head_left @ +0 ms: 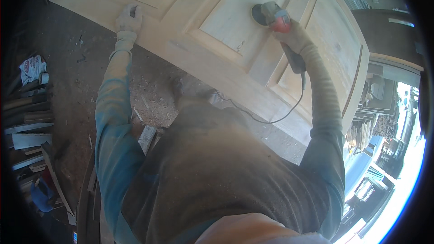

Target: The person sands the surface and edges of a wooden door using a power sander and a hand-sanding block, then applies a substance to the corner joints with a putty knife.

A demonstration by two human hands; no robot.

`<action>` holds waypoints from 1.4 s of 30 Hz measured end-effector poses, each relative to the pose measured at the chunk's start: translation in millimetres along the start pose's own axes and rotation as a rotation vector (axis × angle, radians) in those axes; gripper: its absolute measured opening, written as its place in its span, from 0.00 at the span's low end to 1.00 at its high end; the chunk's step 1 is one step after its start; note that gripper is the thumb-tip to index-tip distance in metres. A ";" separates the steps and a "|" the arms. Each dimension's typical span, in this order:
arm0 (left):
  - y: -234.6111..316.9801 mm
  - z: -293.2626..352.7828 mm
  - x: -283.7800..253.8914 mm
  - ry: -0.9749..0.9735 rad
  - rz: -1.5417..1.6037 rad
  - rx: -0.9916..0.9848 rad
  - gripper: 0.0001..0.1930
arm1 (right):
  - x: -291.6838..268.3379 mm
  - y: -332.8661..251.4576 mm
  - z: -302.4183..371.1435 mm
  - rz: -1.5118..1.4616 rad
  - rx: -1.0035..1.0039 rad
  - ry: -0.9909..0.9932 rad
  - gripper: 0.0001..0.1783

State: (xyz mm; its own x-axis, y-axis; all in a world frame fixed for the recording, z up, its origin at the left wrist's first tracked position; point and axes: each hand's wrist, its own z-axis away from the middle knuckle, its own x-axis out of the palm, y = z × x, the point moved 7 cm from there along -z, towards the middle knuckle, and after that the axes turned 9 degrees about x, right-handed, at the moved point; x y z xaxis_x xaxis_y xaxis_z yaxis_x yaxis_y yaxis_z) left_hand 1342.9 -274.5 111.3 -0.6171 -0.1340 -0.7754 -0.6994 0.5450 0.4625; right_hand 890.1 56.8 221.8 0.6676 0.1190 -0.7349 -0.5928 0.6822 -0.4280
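A large pale wooden panel door [221,56] lies flat in front of me, dusty, with raised mouldings around recessed panels. My right hand [291,34], gloved, is closed around an angle grinder [294,58] with a red and dark body. Its round disc [258,14] sits at the surface of the middle panel; I cannot tell whether it touches. A dark cord [275,121] trails from the tool's rear. My left hand [128,20], in a pale glove, rests at the door's near left edge with its fingers curled. A dark spot shows between them, too small to name.
Wood shavings [156,106] and dust cover the floor by my feet. Timber offcuts [31,129] and a white bag [33,68] lie at the left. Stacked wooden pieces [361,131] stand at the right, beside a bright opening. The cord loops between me and the door.
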 end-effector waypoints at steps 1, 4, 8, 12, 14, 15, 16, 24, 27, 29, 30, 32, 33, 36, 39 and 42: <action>-3.3 1.2 0.8 0.005 0.008 -0.009 0.16 | 14.1 -6.8 14.0 -0.062 -0.234 0.036 0.28; -5.4 7.0 -4.5 -0.041 0.024 -0.079 0.16 | 62.9 -42.6 69.6 0.060 -0.290 0.105 0.33; 1.6 5.6 -9.8 -0.011 -0.037 -0.026 0.17 | 52.0 -34.3 39.8 -0.053 -0.293 0.085 0.31; -1.3 3.5 -0.4 -0.006 -0.026 -0.030 0.17 | -2.1 -33.8 -20.5 -0.073 -0.031 0.031 0.28; -0.9 2.8 1.3 -0.015 0.011 -0.047 0.16 | -1.7 -32.5 -33.7 -0.067 -0.050 0.009 0.30; 0.7 3.1 -0.8 -0.035 0.011 -0.063 0.16 | 8.9 -44.0 -29.1 0.005 -0.147 0.053 0.32; -1.7 8.9 -4.5 -0.058 0.004 -0.088 0.16 | 33.6 -60.1 -13.5 0.078 -0.248 0.086 0.33; 3.9 7.0 -4.0 0.005 0.001 -0.009 0.16 | 3.0 -78.5 -68.3 -0.005 -0.128 0.017 0.29; 15.9 4.8 -4.2 -0.037 0.047 -0.052 0.15 | -3.6 -70.1 -92.1 0.010 -0.113 -0.019 0.32; 11.7 9.1 -16.7 -0.011 0.037 -0.071 0.15 | 39.1 -127.0 -30.7 0.128 -0.287 -0.063 0.33; 9.9 12.9 -21.4 0.011 0.024 -0.049 0.15 | 65.8 -137.4 -3.7 0.196 -0.325 -0.080 0.34; 7.0 9.8 -20.8 0.031 0.003 -0.018 0.16 | 78.8 -142.2 8.0 0.247 -0.336 -0.098 0.34; 2.5 13.0 -20.0 0.023 -0.016 -0.023 0.16 | 77.0 -144.5 6.2 0.231 -0.318 -0.118 0.35; 3.8 12.9 -14.6 0.026 0.068 -0.016 0.16 | 41.6 -120.8 -39.9 -0.048 -0.229 -0.041 0.29; 19.5 4.7 -11.6 0.034 0.102 -0.003 0.16 | -16.6 -49.2 -98.1 -0.047 -0.070 0.197 0.26; 13.6 8.8 -21.5 0.021 0.026 -0.033 0.15 | -21.8 -71.4 -51.0 -0.172 -0.150 0.096 0.28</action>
State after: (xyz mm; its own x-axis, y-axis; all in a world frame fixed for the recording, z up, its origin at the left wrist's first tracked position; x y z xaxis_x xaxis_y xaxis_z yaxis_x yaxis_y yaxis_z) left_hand 1349.8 -256.9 130.5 -0.6428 -0.1376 -0.7536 -0.6940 0.5211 0.4968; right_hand 894.9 -31.3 241.6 0.7233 -0.0635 -0.6876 -0.5388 0.5709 -0.6195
